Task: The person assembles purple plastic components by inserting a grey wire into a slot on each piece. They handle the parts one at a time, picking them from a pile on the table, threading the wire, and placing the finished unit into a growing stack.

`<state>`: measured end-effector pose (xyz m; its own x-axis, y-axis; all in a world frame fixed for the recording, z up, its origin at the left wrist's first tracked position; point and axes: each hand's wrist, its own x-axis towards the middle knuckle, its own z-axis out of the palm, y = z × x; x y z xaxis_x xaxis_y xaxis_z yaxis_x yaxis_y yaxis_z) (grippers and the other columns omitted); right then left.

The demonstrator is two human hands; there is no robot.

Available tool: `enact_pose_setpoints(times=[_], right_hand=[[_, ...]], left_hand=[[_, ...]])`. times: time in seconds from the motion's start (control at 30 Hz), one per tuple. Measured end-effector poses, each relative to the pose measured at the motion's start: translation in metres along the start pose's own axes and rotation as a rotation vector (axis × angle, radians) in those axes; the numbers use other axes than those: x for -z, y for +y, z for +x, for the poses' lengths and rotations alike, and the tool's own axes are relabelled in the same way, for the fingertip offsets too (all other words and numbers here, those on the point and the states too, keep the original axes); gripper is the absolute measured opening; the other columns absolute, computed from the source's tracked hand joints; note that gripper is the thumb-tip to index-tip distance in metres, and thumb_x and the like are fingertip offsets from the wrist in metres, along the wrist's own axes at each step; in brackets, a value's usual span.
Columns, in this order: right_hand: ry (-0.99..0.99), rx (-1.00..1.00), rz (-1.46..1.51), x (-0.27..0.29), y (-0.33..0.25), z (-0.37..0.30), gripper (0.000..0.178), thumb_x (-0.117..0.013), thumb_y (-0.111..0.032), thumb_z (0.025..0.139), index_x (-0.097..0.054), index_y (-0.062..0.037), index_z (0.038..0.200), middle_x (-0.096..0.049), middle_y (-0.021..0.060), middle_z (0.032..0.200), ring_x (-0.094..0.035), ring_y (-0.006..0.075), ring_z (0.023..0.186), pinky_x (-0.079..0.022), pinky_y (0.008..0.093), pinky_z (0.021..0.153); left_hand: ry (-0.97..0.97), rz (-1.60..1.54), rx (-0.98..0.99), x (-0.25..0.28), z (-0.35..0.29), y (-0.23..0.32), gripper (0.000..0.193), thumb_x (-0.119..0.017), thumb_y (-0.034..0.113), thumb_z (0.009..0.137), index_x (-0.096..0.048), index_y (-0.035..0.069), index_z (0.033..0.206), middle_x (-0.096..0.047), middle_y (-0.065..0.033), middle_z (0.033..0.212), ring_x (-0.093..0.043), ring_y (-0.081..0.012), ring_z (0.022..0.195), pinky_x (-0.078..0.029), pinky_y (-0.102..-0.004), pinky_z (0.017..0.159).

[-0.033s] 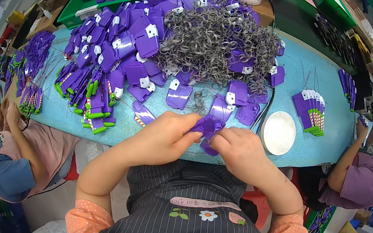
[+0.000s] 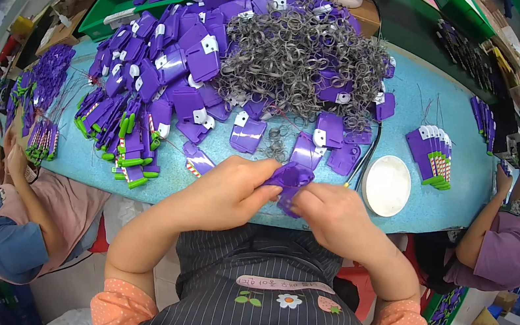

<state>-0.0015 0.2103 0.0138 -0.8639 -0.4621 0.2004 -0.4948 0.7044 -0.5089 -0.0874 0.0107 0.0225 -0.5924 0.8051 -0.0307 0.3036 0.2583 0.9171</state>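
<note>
Near the front edge of the table, a purple plastic casing (image 2: 291, 175) is pinched in my left hand (image 2: 239, 189), between thumb and fingers. My right hand (image 2: 336, 214) is closed at the casing's right side, its fingertips slightly blurred; whether a small part sits in them is hidden. A blurred purple flap (image 2: 288, 201) hangs below the casing, between both hands. Just beyond lies another purple casing with a white tab (image 2: 308, 149). To the left of my left hand is a purple piece with a striped edge (image 2: 197, 159).
Loose grey metal coil springs (image 2: 301, 55) are heaped beside piled purple casings (image 2: 201, 58). Green-tipped assembled pieces (image 2: 136, 145) lie left, with a fanned stack (image 2: 431, 153) at right. A round white dish (image 2: 386, 185) stands near my right hand. Co-workers sit at both sides.
My right hand's fingers have shifted slightly at the casing, and the purple flap below it has swung a little. The left hand keeps its pinch.
</note>
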Motion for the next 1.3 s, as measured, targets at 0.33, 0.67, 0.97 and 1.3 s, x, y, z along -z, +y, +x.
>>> enact_pose_setpoints(times=[0.33, 0.67, 0.97, 1.3], right_hand=[[0.279, -0.089, -0.028, -0.040, -0.017, -0.016, 0.006, -0.058, -0.006, 0.079, -0.057, -0.0034, 0.084, -0.055, 0.0058, 0.075, -0.057, 0.0201, 0.068, -0.045, 0.0297, 0.058], [0.224, -0.439, 0.706, -0.023, -0.010, -0.029, 0.011, -0.058, -0.008, 0.088, -0.058, 0.0023, 0.085, -0.061, 0.0073, 0.079, -0.058, 0.0131, 0.070, -0.046, 0.0263, 0.062], [0.377, -0.295, 0.510, -0.031, -0.009, -0.029, 0.003, -0.059, 0.000, 0.082, -0.058, 0.0018, 0.084, -0.060, 0.0119, 0.079, -0.059, 0.0220, 0.069, -0.045, 0.0300, 0.062], [0.469, -0.174, 0.194, -0.027, -0.014, -0.027, 0.007, -0.062, 0.001, 0.078, -0.057, -0.0008, 0.083, -0.059, 0.0111, 0.078, -0.058, 0.0291, 0.068, -0.046, 0.0353, 0.060]], left_hand=[[-0.011, -0.155, 0.170, -0.011, -0.017, -0.021, 0.016, -0.057, 0.010, 0.087, -0.058, -0.001, 0.098, -0.059, -0.0114, 0.067, -0.056, -0.0175, 0.055, -0.042, -0.0303, 0.052], [0.075, 0.079, -0.192, -0.019, -0.022, -0.014, 0.029, -0.059, -0.001, 0.082, -0.056, -0.003, 0.111, -0.065, -0.0176, 0.088, -0.067, -0.0280, 0.074, -0.052, -0.0333, 0.064], [0.054, 0.093, -0.123, -0.023, -0.018, -0.010, 0.026, -0.060, 0.002, 0.083, -0.056, -0.003, 0.109, -0.064, -0.0153, 0.082, -0.065, -0.0255, 0.068, -0.050, -0.0325, 0.059], [0.105, 0.120, -0.199, -0.029, -0.016, 0.003, 0.027, -0.059, -0.001, 0.083, -0.055, -0.003, 0.110, -0.064, -0.0154, 0.083, -0.063, -0.0265, 0.066, -0.048, -0.0324, 0.058]])
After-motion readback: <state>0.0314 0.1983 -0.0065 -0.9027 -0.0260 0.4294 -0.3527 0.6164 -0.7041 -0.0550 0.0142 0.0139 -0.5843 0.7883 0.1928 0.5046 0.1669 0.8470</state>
